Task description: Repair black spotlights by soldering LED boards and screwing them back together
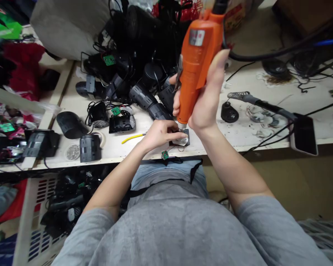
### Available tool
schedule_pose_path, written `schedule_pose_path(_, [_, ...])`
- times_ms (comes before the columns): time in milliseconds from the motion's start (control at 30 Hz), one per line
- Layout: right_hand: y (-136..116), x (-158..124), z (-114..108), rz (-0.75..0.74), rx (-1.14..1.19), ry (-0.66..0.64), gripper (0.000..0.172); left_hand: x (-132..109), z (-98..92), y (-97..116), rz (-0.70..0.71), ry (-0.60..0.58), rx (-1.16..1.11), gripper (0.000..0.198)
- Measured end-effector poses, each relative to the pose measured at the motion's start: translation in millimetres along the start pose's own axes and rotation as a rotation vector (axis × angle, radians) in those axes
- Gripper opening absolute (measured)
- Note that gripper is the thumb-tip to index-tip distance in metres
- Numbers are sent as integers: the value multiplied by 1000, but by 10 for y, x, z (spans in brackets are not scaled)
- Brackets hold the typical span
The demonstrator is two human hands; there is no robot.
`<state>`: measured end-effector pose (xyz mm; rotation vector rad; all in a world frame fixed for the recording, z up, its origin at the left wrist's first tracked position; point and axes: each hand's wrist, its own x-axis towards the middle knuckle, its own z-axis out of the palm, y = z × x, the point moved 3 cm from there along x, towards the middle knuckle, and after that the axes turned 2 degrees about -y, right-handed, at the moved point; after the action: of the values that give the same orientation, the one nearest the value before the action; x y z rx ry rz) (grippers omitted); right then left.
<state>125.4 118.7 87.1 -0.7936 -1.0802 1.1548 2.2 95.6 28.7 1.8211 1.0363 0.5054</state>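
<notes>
My right hand (211, 94) is wrapped round an orange electric screwdriver (195, 62), held upright with its tip down. Below the tip, my left hand (162, 135) grips a small part at the bench's front edge: a black piece (186, 137) with a clear or silvery middle. The screwdriver tip meets the part close to my left fingertips; the exact contact is hidden. Thin wires lead from the part to a small green circuit board (165, 154) at the edge. A yellow-handled tool (133, 138) lies beside my left hand.
Black cylindrical housings (90, 147) stand at left on the white bench (144, 149), with a heap of black units (152, 74) behind. A soldering iron (266, 105) in grey and black and dark cables lie at right. A plastic crate (41, 192) of black parts stands below left.
</notes>
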Motion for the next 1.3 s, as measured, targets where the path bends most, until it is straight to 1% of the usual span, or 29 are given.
schedule_pose_path(100, [2, 38, -12, 44, 8, -2, 90, 28, 9, 23, 8, -1, -11, 41])
schedule_pose_path(167, [-5, 40, -7, 59, 9, 7, 92, 46, 25, 43, 16, 5, 16, 42])
schedule_pose_path(233, [-21, 25, 5, 39, 12, 37, 89, 61, 43, 67, 32, 12, 67, 43])
schedule_pose_path(367, [-32, -10, 28, -12, 0, 91, 74, 75, 61, 100, 67, 30, 142, 40])
schedule_pose_path(533, [-20, -19, 41, -99, -32, 57, 72, 61, 66, 80, 75, 33, 157, 37])
schedule_pose_path(633, [2, -33, 53, -74, -62, 56, 78, 60, 71, 65, 86, 61, 183, 36])
schedule_pose_path(767, [2, -55, 88, -57, -109, 122, 89, 68, 90, 63, 97, 75, 213, 36])
schedule_pose_path(867, [-19, -77, 99, -71, -116, 162, 93, 57, 103, 68, 102, 89, 194, 36])
schedule_pose_path(1033, [-34, -107, 79, -90, -96, 103, 81, 45, 119, 66, 104, 113, 186, 36])
schedule_pose_path(1167, [-22, -119, 92, -107, -112, 83, 84, 52, 121, 36, 106, 112, 191, 37])
schedule_pose_path(1233, [-21, -133, 105, -126, -86, 76, 83, 35, 127, 10, 134, 100, 212, 36])
schedule_pose_path(1300, [-22, -159, 114, -127, -66, 59, 78, -9, 141, -19, 196, 100, 260, 34])
